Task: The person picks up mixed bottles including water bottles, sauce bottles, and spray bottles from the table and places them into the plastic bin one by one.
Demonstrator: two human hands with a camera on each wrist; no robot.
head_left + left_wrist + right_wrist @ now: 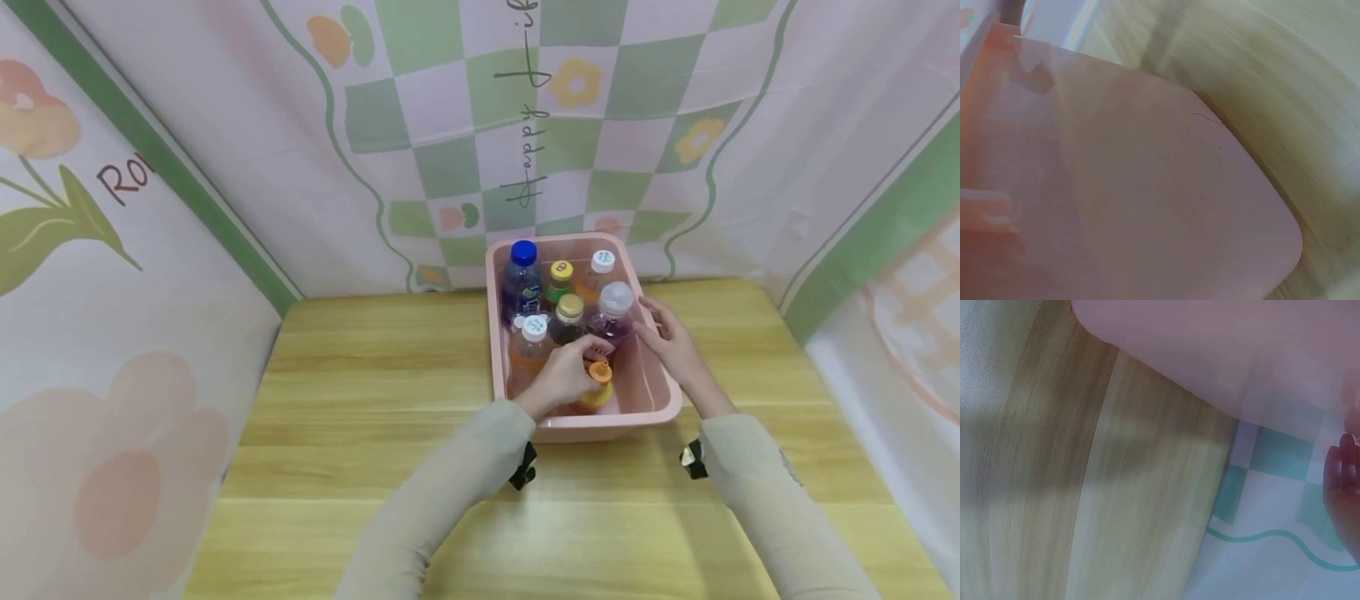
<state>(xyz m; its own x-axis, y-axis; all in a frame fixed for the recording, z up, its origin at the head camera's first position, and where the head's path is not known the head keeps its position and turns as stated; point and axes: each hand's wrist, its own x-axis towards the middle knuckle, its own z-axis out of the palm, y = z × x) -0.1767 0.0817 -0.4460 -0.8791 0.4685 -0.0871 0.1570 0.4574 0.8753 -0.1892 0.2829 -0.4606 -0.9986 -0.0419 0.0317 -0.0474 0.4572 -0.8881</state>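
A pink plastic basin (585,422) stands on the table with several drink bottles upright in it. My left hand (566,379) reaches over its near left side, thumb and fingers curled about the top of a small orange-capped bottle (597,396) near the front. My right hand (675,346) is at the right rim, thumb over the edge beside a purple bottle with a clear cap (617,298); its fingers (1335,472) lie along the outside in the right wrist view. The left wrist view shows mostly the basin's outer wall (1166,187), without the left fingers.
Also in the basin are a blue-capped bottle (522,283), a yellow-capped bottle (560,279), a gold-capped dark bottle (568,312) and white-capped orange drinks (534,329). Beneath is a wooden table (382,400). A patterned cloth (510,108) hangs behind the basin.
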